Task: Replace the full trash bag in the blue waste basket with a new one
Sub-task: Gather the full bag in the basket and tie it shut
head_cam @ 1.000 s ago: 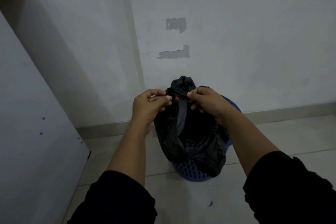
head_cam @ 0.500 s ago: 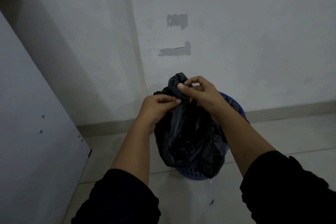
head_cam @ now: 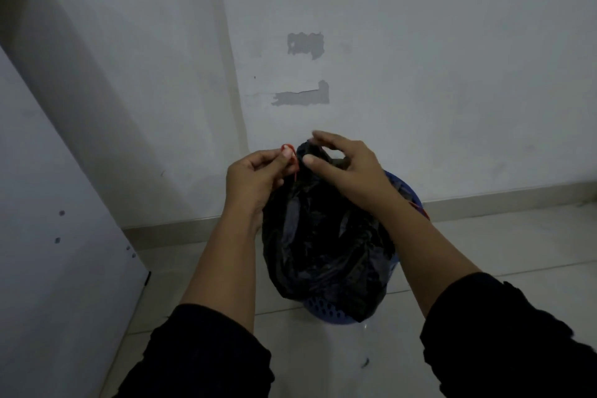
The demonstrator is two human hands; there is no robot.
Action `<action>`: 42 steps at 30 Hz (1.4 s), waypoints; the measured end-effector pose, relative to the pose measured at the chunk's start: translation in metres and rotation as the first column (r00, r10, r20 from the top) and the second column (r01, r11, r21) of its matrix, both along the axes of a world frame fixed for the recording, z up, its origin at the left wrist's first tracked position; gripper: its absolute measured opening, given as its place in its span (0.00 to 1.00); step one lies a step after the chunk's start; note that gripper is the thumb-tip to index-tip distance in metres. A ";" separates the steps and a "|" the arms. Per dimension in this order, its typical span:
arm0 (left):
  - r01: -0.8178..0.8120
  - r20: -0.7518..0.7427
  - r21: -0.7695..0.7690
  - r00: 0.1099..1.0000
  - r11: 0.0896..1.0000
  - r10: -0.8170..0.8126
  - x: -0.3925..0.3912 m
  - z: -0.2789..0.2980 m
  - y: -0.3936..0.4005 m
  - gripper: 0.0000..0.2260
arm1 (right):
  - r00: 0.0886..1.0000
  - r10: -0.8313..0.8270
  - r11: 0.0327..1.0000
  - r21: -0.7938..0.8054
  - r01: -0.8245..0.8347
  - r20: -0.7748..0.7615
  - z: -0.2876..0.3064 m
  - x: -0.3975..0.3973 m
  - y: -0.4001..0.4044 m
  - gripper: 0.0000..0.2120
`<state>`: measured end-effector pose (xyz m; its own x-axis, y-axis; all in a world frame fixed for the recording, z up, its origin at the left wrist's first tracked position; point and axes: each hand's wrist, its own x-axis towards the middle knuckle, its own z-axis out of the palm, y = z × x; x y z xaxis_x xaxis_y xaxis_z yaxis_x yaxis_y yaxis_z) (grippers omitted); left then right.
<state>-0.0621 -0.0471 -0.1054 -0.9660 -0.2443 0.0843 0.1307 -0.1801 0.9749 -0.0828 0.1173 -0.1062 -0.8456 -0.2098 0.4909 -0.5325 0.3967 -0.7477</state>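
Nearest, two forearms in dark sleeves (head_cam: 200,355) reach forward over a pale tiled floor (head_cam: 484,245). Between them sits the black trash bag (head_cam: 326,249), bulging and crumpled, resting in the blue waste basket (head_cam: 326,310), whose perforated wall shows below the bag and whose rim shows again behind the right wrist. The basket stands on the floor near the base of the wall. Above, the left hand (head_cam: 255,178) is closed in a pinch, thumb against fingertips, on a thin red tie (head_cam: 292,158) that loops up beside the gathered neck of the bag. The right hand (head_cam: 345,165) is on the other side of that neck, fingers curled and partly spread, thumb pointing toward the left hand; whether it actually grips the plastic cannot be told. At far left a white panel (head_cam: 48,203) with small holes leans in. Beyond, the grey wall (head_cam: 452,58) shows two patches of missing paint (head_cam: 305,43) above the hands.
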 end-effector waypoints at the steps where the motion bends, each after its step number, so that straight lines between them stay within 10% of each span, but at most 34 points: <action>1: 0.001 -0.007 0.007 1.000 1.000 -0.001 -0.001 0.001 0.001 0.03 | 0.999 0.038 0.999 0.025 -0.039 0.024 -0.003 -0.001 -0.005 0.26; 11: -0.120 -0.105 -0.050 0.988 0.992 0.114 0.004 0.012 -0.012 0.03 | 0.982 -0.174 0.848 0.496 0.185 -0.070 -0.030 0.002 -0.023 0.12; 15: -0.276 -0.087 0.232 0.949 0.933 0.303 -0.002 0.013 -0.032 0.02 | 0.975 -0.216 0.766 0.611 0.200 -0.048 -0.033 -0.003 -0.002 0.12; 21: -0.212 0.026 0.359 0.976 0.909 0.217 -0.001 0.006 -0.028 0.03 | 0.927 -0.177 0.929 0.368 0.046 0.331 -0.002 0.004 0.009 0.21; 27: -0.148 -0.003 0.383 0.987 0.912 0.161 0.001 0.019 -0.012 0.04 | 0.974 -0.208 0.662 0.746 0.072 0.091 -0.022 0.016 -0.037 0.25; 37: -0.405 0.137 0.513 0.909 0.757 0.394 -0.004 0.003 -0.036 0.02 | 0.955 -0.296 0.682 0.703 0.204 0.011 -0.024 0.003 0.008 0.10; 42: -0.395 0.397 0.558 0.899 0.730 0.184 -0.006 -0.036 -0.023 0.17 | 0.945 -0.326 0.680 0.699 0.221 0.019 -0.020 0.001 0.016 0.10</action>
<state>-0.0684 -0.0697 -0.1415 -0.7880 -0.4112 -0.4582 0.0060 -0.7494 0.6621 -0.0819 0.1338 -0.1266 -0.9639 -0.1889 0.1877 -0.2352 0.9345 -0.2672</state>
